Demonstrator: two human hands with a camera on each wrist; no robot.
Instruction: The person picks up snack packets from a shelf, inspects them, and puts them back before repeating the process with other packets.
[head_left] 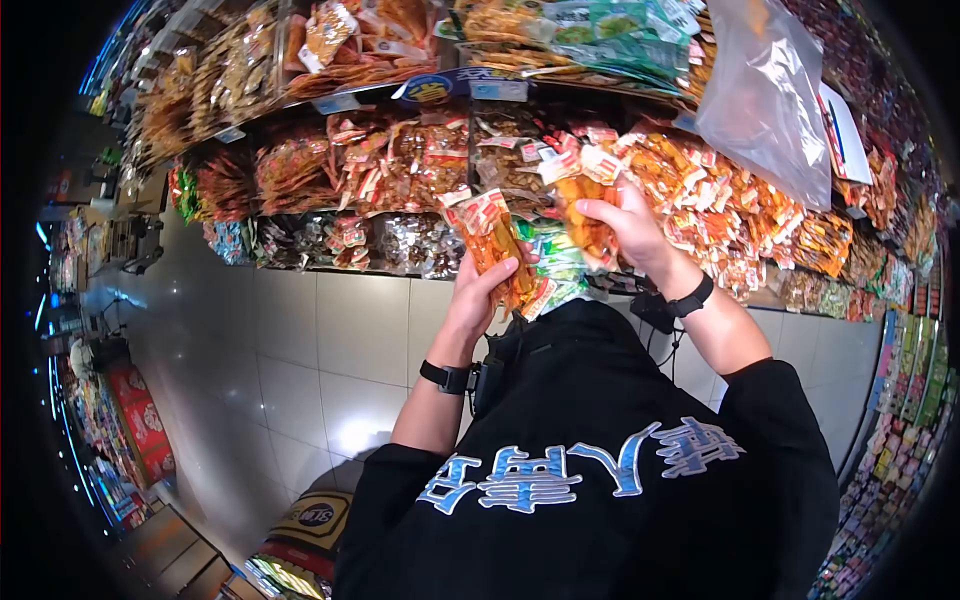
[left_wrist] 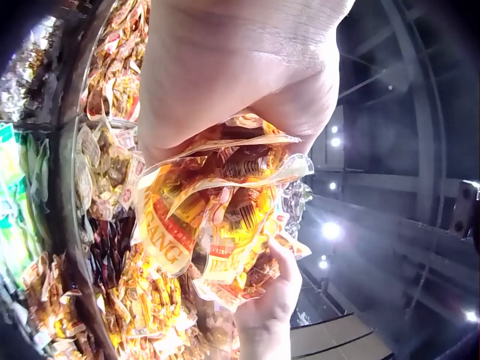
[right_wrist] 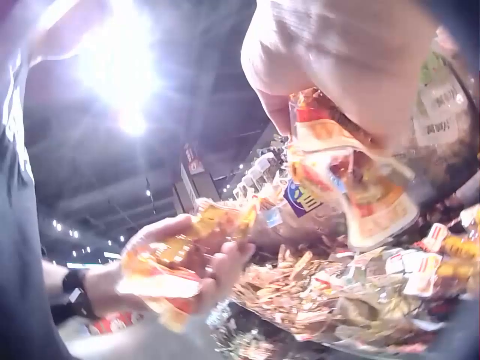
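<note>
My left hand (head_left: pixel 478 297) grips several orange-brown snack packets (head_left: pixel 492 240), the thumb laid across their front and their red-and-white ends pointing up toward the shelf. In the left wrist view the held packets (left_wrist: pixel 225 202) fan out below the palm, showing barcodes and large printed letters. To the right, my right hand (head_left: pixel 630 222) holds more packets of the same look (head_left: pixel 585 200), thumb on top. These packets (right_wrist: pixel 345 172) hang from the fingers in the right wrist view. Both hands are in front of the lower shelf bins, a short way apart.
Tiered shelf bins of packaged snacks (head_left: pixel 400 160) run across the front. More orange packets (head_left: pixel 690 190) fill the bin at right. A clear plastic bag (head_left: pixel 765 100) hangs at upper right beside a white pad (head_left: pixel 845 135). Green packets (head_left: pixel 555 255) lie low between the hands, above the tiled floor (head_left: pixel 340 340).
</note>
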